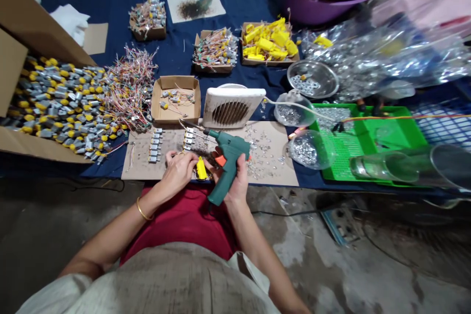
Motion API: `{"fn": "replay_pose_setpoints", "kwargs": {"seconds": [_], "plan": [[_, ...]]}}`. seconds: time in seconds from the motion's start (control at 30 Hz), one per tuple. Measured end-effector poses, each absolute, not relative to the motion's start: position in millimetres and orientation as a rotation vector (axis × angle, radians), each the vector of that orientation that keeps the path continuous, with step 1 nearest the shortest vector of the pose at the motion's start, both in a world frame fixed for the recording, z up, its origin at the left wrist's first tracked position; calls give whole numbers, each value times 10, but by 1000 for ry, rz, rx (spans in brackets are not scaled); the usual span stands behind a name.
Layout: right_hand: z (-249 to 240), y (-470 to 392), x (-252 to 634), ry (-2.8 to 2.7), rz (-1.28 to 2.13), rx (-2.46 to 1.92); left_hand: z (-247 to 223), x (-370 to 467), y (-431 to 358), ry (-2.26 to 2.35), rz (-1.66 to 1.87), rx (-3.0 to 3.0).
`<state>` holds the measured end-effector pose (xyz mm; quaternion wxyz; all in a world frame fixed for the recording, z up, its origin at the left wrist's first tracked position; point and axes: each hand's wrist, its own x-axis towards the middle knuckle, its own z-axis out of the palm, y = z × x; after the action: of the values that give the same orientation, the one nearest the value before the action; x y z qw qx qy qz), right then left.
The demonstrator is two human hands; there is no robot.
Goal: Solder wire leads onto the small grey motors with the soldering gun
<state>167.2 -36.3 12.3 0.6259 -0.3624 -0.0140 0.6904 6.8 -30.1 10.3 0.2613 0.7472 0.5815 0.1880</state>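
My right hand (pixel 237 181) is wrapped round the handle of a green soldering gun (pixel 228 167) with an orange trigger. Its thin metal tip points up and left over the cardboard mat. My left hand (pixel 178 171) pinches at a small yellow plastic casing (pixel 201 169) at the mat's front edge; fingers of my right hand also reach its other side. Just beyond my left hand stand two short rows of small metal motors, a left row (pixel 155 146) and a right row (pixel 189 140). Part of the right row is behind the gun's tip.
A white vent fan (pixel 233 108) stands behind the gun. Motors fill a big carton (pixel 47 152) at left, beside a wire heap (pixel 130 88). Boxed yellow casings (pixel 268 41) lie behind. At right are a bowl (pixel 312 79), a green tray (pixel 390 130) and loose metal bits (pixel 263 149).
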Motion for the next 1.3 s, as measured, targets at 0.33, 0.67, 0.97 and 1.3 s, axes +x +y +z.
{"fn": "replay_pose_setpoints", "kwargs": {"seconds": [0.33, 0.67, 0.97, 1.3], "plan": [[136, -429, 1566, -68, 1567, -853, 47, -72, -351, 1596, 601, 1912], [91, -555, 1505, -204, 1479, -966, -3, -126, -322, 1586, 617, 1866], [110, -574, 1500, -178, 1479, -958, 53, -153, -196, 1474, 529, 1857], [129, -579, 1493, -70, 1530, -902, 81, -213, -49, 1326, 347, 2005]]}}
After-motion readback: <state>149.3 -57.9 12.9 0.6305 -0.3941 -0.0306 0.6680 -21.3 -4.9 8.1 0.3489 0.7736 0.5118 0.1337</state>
